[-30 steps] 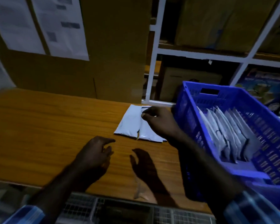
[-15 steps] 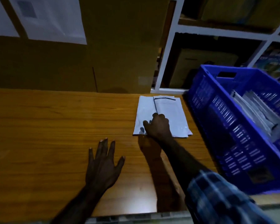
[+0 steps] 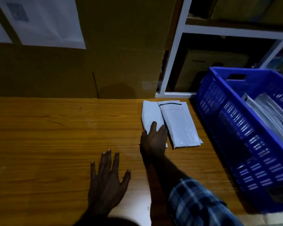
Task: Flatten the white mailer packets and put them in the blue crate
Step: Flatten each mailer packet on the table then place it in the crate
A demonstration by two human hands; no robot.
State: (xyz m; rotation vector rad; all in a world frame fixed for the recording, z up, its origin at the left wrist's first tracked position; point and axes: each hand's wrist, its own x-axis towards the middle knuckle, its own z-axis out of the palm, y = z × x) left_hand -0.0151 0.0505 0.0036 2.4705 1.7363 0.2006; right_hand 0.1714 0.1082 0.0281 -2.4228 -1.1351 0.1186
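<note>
Right hand [image 3: 153, 141] is stretched forward across the wooden counter [image 3: 55, 136], palm down, fingers laid flat and straight on the near end of the left white mailer packet [image 3: 151, 114], pressing on it rather than gripping. The forearm runs back toward the camera into a blue plaid sleeve [image 3: 194, 203]. Just beside that packet, overlapping its right edge, lies the right mailer packet [image 3: 180, 124], a dark strip across its far end, with more packet edges showing under its near corner. Left hand [image 3: 107, 178] sits apart on the bare counter, nearer the camera, fingers spread wide and straight, palm down, holding nothing. Over on the right stands the blue crate [image 3: 235, 136], close to the packets, with pale packets [image 3: 271, 115] already leaning inside it. Behind the counter, a brown cardboard wall [image 3: 121, 46] and white shelving [image 3: 175, 51].
</note>
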